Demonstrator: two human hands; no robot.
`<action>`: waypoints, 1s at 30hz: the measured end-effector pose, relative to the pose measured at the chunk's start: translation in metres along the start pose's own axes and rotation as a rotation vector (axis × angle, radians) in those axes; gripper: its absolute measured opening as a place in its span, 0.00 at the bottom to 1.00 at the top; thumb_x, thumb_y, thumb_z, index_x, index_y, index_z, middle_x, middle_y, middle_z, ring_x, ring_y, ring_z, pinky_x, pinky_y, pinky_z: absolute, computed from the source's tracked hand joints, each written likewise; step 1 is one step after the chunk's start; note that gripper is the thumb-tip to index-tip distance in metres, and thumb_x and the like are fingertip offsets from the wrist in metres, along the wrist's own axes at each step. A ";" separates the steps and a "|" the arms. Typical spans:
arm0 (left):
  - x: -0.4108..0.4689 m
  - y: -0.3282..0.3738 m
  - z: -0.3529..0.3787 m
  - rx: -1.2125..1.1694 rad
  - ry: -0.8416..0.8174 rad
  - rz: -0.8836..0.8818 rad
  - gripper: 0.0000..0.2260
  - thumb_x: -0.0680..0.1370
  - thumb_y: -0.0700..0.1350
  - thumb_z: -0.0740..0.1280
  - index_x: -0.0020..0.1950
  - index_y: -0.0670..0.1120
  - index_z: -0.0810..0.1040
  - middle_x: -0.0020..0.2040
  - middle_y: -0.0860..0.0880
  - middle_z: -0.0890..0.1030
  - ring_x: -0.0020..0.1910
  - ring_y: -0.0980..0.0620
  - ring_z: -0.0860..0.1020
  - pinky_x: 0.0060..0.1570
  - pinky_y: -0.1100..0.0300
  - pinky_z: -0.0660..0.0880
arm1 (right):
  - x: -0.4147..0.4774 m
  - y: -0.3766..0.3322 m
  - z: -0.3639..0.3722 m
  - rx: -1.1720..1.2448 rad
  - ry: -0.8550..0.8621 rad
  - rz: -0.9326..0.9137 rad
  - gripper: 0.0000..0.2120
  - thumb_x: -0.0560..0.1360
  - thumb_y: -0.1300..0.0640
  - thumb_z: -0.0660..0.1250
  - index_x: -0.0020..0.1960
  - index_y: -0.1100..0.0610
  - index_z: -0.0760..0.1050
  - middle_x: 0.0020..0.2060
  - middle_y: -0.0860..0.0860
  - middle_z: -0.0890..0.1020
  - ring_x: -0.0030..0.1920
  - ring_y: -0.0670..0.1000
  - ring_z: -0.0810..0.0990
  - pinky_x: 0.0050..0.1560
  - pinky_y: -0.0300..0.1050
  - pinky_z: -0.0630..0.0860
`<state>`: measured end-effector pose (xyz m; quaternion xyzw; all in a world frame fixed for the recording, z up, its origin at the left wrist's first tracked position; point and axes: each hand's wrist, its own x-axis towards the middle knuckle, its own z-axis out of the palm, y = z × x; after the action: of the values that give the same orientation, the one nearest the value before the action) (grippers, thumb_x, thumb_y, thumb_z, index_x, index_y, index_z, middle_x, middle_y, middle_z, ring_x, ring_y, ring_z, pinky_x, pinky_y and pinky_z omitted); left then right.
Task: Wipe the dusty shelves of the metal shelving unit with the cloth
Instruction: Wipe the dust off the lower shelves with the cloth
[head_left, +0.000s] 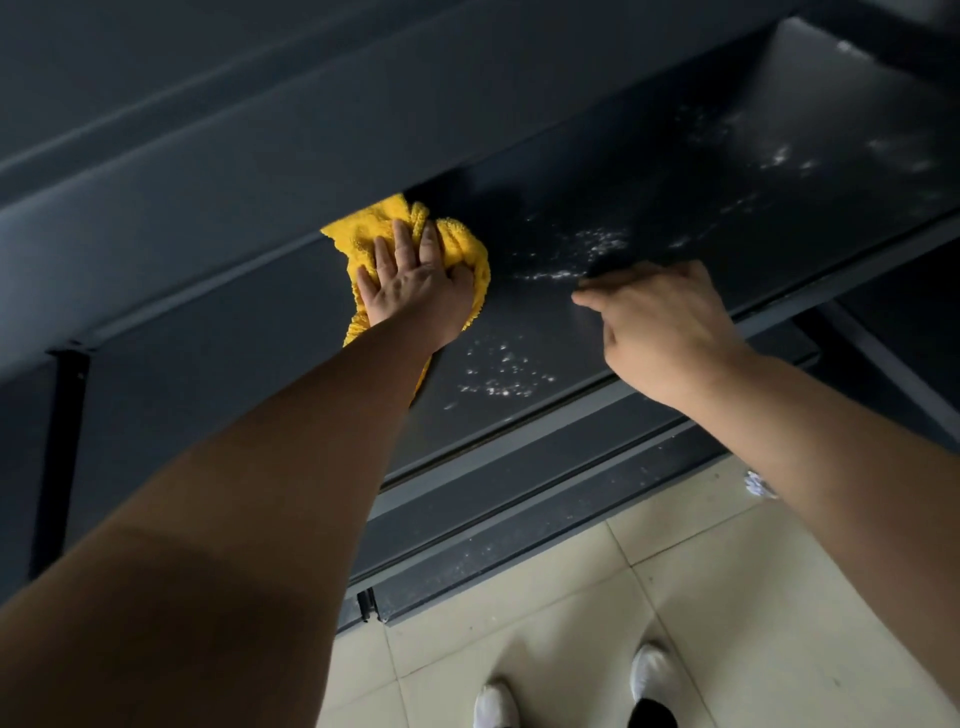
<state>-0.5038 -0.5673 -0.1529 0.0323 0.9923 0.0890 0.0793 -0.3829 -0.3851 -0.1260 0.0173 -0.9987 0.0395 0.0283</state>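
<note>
Cloth (464, 244), limp and soft, is being pressed mid-bunch by the left hand (415, 286), fingers (400, 244) flat. The right hand (670, 332) is being held slack, empty.

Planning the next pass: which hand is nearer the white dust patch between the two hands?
Right. The right hand has its fingertips at the near edge of the dust patch; the left hand presses the yellow cloth further off, to the patch's left.
</note>
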 end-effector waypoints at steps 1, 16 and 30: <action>0.001 0.012 0.002 0.002 -0.002 0.012 0.28 0.81 0.56 0.49 0.79 0.54 0.44 0.80 0.50 0.39 0.78 0.46 0.39 0.75 0.43 0.39 | 0.001 0.008 0.002 0.015 -0.009 -0.044 0.18 0.74 0.62 0.61 0.61 0.49 0.78 0.56 0.47 0.82 0.57 0.53 0.79 0.60 0.50 0.68; -0.054 0.049 0.005 0.001 -0.031 0.277 0.25 0.83 0.50 0.52 0.79 0.56 0.49 0.80 0.54 0.46 0.79 0.52 0.43 0.76 0.51 0.41 | -0.006 0.019 0.000 0.137 -0.183 -0.117 0.27 0.78 0.62 0.56 0.76 0.52 0.60 0.76 0.48 0.63 0.74 0.50 0.63 0.72 0.52 0.62; -0.125 -0.092 -0.006 0.072 0.008 -0.016 0.24 0.82 0.57 0.47 0.78 0.60 0.47 0.80 0.57 0.45 0.78 0.53 0.43 0.73 0.37 0.38 | -0.036 -0.075 -0.006 0.069 -0.171 -0.141 0.24 0.75 0.66 0.58 0.70 0.54 0.69 0.70 0.48 0.71 0.75 0.50 0.61 0.71 0.52 0.63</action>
<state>-0.3861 -0.6688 -0.1447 0.0270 0.9954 0.0527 0.0747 -0.3438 -0.4580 -0.1159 0.0920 -0.9918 0.0701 -0.0550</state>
